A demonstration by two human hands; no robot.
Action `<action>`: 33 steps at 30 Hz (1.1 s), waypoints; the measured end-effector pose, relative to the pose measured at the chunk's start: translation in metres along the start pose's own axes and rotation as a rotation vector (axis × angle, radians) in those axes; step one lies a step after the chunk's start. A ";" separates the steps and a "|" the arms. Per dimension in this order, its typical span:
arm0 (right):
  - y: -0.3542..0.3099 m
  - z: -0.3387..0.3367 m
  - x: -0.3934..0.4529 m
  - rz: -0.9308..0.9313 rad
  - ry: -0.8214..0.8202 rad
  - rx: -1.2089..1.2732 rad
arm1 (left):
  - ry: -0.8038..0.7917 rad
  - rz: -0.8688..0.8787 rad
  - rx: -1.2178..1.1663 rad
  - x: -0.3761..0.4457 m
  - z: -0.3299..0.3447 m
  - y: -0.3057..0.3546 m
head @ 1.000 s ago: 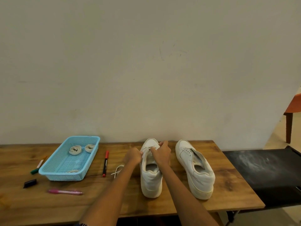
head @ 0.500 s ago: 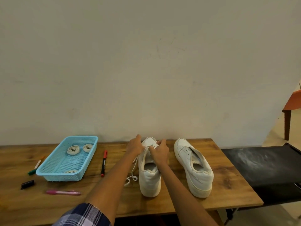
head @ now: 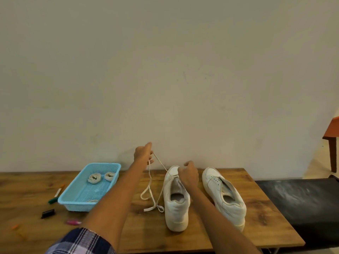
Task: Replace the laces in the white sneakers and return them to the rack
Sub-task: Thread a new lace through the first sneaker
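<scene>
My left hand pinches the lace up high, above and left of the near shoe, so the lace runs in a slanted line down to its front holes, where my right hand curls on the shoe's top, holding it down.

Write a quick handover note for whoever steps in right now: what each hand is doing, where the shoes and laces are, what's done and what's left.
Left hand: raised, pinching the lace and pulling it out taut.
Right hand: gripping the left sneaker at its front eyelets.
Right sneaker: on the table, no lace visible in it.
Blue basket: two rolled laces at its far end.
Done: lace runs through the front eyelets only.
Left: finish lacing this shoe, lace the other, return both to the rack.
</scene>
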State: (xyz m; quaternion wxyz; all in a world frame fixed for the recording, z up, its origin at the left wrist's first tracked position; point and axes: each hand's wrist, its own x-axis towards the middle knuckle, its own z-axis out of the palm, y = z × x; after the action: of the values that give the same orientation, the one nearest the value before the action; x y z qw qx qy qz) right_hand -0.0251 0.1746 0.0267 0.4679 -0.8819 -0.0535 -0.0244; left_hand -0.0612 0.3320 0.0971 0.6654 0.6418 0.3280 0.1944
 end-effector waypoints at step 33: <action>-0.074 -0.067 0.017 -0.150 -0.437 -0.003 | -0.525 0.145 0.437 -0.051 0.043 0.013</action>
State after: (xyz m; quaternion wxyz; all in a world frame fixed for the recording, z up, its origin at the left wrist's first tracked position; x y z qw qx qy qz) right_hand -0.0164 0.1619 0.1267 0.4406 -0.8605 -0.2190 0.1322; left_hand -0.0651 0.2676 0.1178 0.5585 0.8188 0.1329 -0.0054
